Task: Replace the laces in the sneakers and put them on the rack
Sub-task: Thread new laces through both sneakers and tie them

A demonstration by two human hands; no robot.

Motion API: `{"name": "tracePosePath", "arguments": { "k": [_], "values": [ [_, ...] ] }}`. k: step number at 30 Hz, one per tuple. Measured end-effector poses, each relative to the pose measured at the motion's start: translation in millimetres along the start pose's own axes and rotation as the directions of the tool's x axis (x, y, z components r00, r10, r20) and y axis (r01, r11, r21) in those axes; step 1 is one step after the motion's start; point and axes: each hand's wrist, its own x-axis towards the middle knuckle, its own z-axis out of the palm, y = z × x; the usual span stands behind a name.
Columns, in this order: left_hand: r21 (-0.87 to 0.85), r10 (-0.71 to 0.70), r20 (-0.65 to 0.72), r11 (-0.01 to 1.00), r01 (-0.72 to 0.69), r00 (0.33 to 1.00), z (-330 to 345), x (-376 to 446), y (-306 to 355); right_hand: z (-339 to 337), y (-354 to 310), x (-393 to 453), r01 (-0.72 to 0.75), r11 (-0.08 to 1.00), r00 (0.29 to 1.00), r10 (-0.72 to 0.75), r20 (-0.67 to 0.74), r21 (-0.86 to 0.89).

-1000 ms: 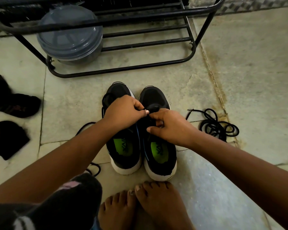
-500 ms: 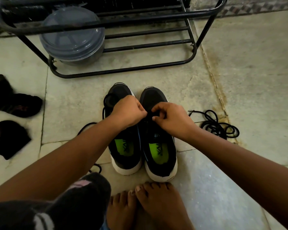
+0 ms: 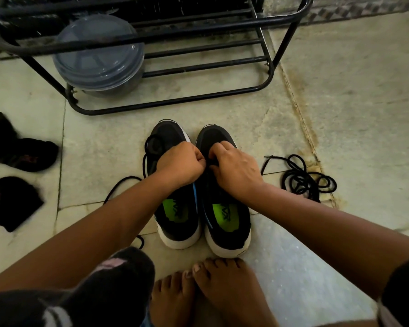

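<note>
Pinching black lace [image 3: 207, 163] over right sneaker [image 3: 224, 197] before rack [image 3: 175, 67]: left hand [image 3: 181, 165] and right hand [image 3: 234, 169], grips curling tight.

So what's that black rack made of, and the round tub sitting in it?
The rack looks like metal tubing painted black: thin round bars with bent corners and a dull sheen. The round tub seems to be plastic: its grey lid is see-through, glossy and ribbed. The body underneath is darker; plastic or metal, I can't tell.
</note>
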Motion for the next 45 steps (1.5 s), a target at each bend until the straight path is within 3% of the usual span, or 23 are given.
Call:
{"name": "tracePosePath", "arguments": {
  "k": [10, 16, 26, 34, 45],
  "values": [
    [0.105, 0.007, 0.034, 0.994, -0.01, 0.999, 3, 3, 2, 0, 0, -1, -0.064, 0.995, 0.998, 0.064, 0.001, 0.071],
    [0.025, 0.018, -0.05, 1.0, -0.017, 0.999, 9, -3, -1, 5, 1, -4, -0.078, 0.994, 0.996, 0.081, -0.029, 0.078],
    [0.046, 0.02, -0.055, 0.999, -0.017, 0.998, 7, -4, 1, 5, 3, -8, -0.083, 0.993, 0.995, 0.086, -0.041, 0.086],
    [-0.065, 0.034, -0.113, 0.997, -0.041, 0.993, 13, -4, -6, 8, 6, -13, -0.048, 0.996, 0.995, 0.054, -0.08, 0.08],
    [-0.098, 0.047, -0.101, 0.994, -0.057, 0.994, 13, -3, -8, 6, 6, -5, -0.015, 1.0, 1.0, 0.015, -0.007, 0.01]
  ]
}}
